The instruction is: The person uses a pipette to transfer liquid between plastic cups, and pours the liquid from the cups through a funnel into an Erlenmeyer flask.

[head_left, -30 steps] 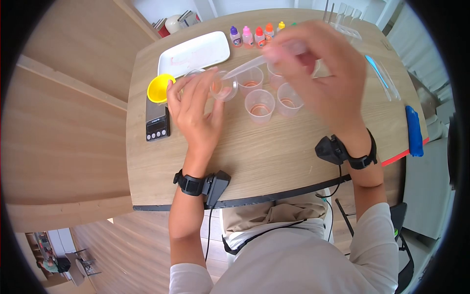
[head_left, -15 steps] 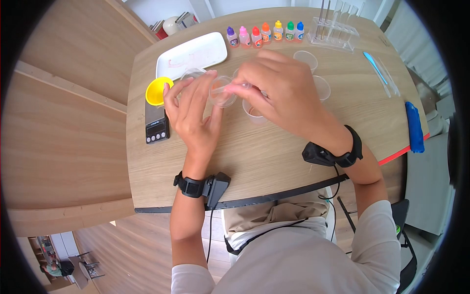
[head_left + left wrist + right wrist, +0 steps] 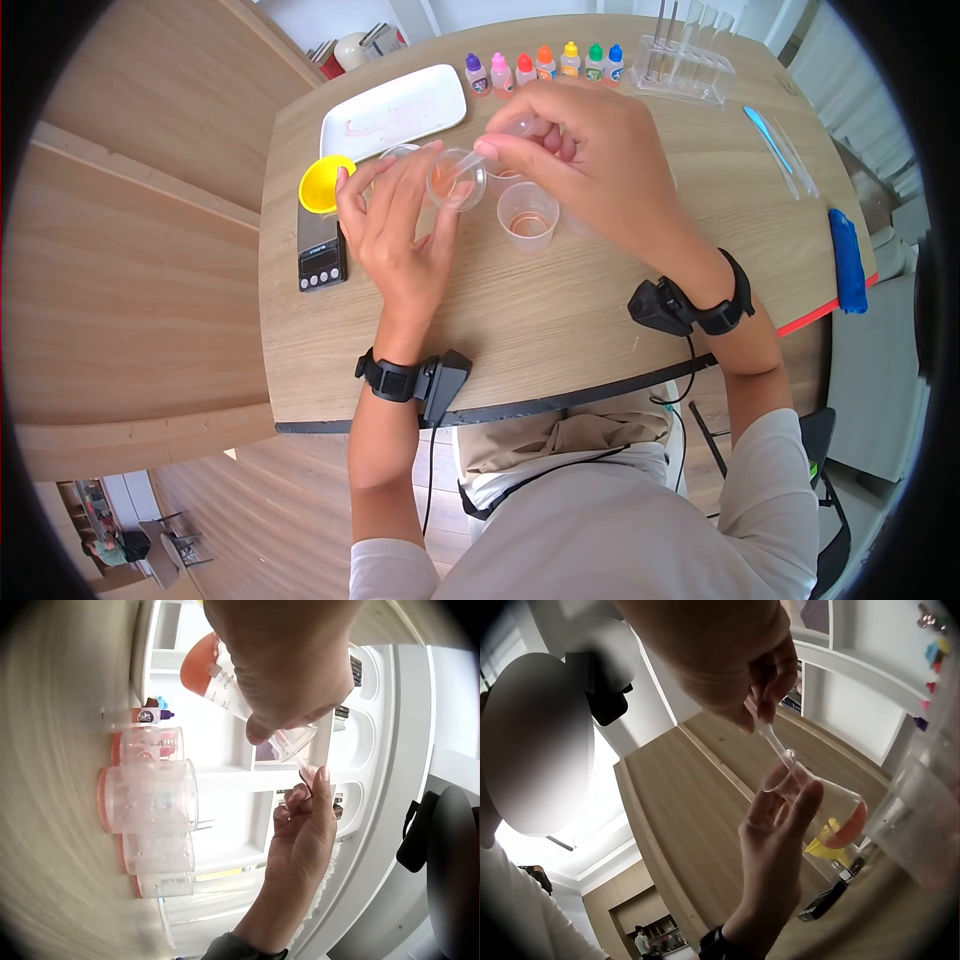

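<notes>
My left hand [image 3: 400,238] grips a tilted clear flask [image 3: 826,797] holding red liquid [image 3: 849,829], while my right hand [image 3: 600,155] pinches a dropper [image 3: 777,743] reaching into its mouth.

A light wood-grain desk [image 3: 520,330] stands beside tall pale-wood panels [image 3: 140,250]. Whitish curtains [image 3: 855,90] hang near its far right corner, above pale plank flooring [image 3: 270,490].
</notes>
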